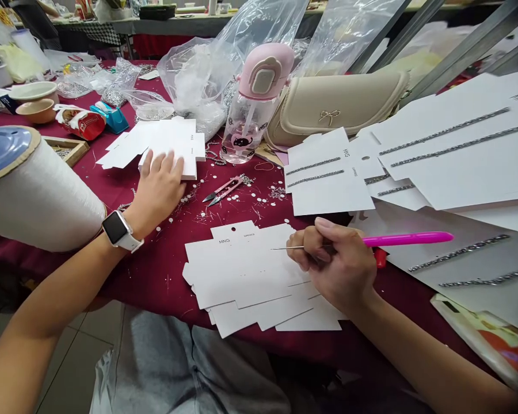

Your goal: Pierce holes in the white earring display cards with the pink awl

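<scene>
Several cards [323, 198] on our right already carry chains [444, 131]; the top card [216, 273] before us is bare, so not done, we reckon. Our right hand [343, 261] grips a pink tool [408, 238] above it; our left hand [160, 184] rests, fingers spread, on another stack [180, 135].

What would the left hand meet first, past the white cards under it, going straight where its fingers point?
Likely the clear plastic bag, beyond the white cards under the left hand. Depth is unclear from this one view, so take it as a best guess.
</scene>
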{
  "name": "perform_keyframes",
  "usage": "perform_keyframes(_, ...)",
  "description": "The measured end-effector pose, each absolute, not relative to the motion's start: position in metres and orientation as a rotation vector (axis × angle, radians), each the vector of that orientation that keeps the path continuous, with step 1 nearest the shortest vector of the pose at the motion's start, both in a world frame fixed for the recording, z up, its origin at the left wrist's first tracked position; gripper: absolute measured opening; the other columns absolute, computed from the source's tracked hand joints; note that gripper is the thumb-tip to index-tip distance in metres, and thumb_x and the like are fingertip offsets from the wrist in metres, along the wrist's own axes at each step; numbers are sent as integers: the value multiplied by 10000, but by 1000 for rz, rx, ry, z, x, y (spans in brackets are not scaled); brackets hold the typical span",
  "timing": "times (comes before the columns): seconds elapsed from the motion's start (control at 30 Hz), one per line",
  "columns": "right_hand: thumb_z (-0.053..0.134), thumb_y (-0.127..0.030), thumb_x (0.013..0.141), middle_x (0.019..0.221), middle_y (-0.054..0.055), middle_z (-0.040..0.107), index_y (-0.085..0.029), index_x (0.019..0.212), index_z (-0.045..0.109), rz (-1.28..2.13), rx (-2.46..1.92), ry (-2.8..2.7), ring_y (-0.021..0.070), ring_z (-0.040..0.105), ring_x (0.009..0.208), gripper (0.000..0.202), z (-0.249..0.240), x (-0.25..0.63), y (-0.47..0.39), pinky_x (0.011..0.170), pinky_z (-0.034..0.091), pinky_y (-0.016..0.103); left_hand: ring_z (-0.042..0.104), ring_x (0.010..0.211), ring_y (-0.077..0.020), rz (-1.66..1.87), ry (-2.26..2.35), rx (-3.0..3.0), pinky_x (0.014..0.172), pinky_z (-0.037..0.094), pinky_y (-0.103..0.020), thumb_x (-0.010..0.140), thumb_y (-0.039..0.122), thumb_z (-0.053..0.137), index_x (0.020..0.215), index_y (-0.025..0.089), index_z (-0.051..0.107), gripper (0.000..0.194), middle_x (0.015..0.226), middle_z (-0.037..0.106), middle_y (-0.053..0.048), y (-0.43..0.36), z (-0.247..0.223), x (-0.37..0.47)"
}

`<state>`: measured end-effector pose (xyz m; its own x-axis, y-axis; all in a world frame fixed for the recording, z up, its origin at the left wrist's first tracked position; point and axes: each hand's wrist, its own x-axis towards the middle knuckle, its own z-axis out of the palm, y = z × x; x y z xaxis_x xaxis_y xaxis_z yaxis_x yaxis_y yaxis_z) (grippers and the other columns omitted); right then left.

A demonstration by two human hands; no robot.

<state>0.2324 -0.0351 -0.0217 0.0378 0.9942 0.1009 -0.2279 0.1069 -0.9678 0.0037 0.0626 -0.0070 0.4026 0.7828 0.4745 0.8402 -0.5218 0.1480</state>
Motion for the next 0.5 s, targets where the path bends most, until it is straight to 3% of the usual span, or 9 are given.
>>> perform_keyframes(0.13, 472, -305, 753, 343, -32, 210, -190, 358, 287, 1239, -980, -1073, 84, 293, 327, 451, -25, 230, -35, 367, 178, 285, 486, 974, -238, -661, -1554, -2576, 928, 264, -415, 772, 150, 368, 1011, 234, 599, 343, 973, 615, -81, 66, -1, -4)
perform_keyframes(0.27, 464, -325, 776, 346, -38, 213, -193, 359, 286, 1200, -978, -1128, 84, 298, 324, 472, -25, 231, -34, 369, 207, 276, 503, 877, -205, -767, -1562, -2613, 901, 264, -391, 794, 204, 377, 859, 267, 647, 285, 794, 637, -37, 60, 3, 0)
perform_keyframes(0.37, 458, -365, 795, 363, -15, 354, -192, 391, 429, 1105, -966, -1322, 100, 368, 363, 440, -19, 235, -38, 375, 247, 269, 486, 919, -203, -915, -1493, -2621, 921, 233, -396, 823, 246, 382, 907, 282, 643, 276, 861, 646, -24, 54, 6, 3)
perform_keyframes(0.43, 453, -416, 796, 452, 20, 512, -197, 550, 594, 1085, -927, -1506, 115, 425, 397, 359, -12, 238, -50, 371, 268, 267, 467, 973, -208, -994, -1422, -2656, 938, 208, -406, 827, 267, 413, 967, 298, 626, 258, 960, 638, -9, 48, 9, 6)
perform_keyframes(0.5, 489, -492, 747, 502, 31, 565, -224, 677, 635, 1174, -887, -1592, 126, 452, 399, 313, -3, 237, -66, 377, 305, 275, 448, 1018, -212, -958, -1357, -2752, 952, 189, -414, 835, 295, 428, 1008, 313, 612, 253, 1061, 613, 10, 41, 15, 8)
